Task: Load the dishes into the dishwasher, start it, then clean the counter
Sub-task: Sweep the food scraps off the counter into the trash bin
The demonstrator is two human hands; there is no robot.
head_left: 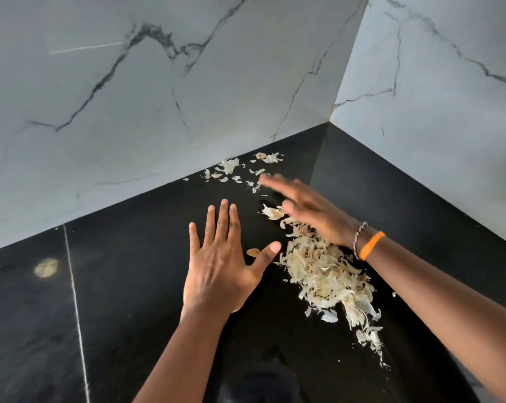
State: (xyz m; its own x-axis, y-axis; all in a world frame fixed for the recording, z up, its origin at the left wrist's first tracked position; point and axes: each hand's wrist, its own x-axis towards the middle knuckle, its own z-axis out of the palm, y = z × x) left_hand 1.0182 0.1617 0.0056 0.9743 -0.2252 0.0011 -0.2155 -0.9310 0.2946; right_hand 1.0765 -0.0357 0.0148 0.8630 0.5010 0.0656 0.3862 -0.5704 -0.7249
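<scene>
Head view: a black counter (129,286) runs into a corner of white marble-veined wall (158,97). The left hand (219,269) lies flat, palm down, fingers straight and spread, holding nothing, near the middle of the counter. Just beside its thumb sits a heap of pale dry peelings (324,274), trailing toward the near edge. The right hand (307,210) is blurred, fingers stretched out, over the far end of that heap; it grips nothing I can see. More loose flakes (240,170) lie scattered along the back edge, against the wall, near the corner. An orange band (371,245) and a thin cord bracelet (359,234) circle the right wrist. A pale round spot (46,267) marks the counter's left side.
</scene>
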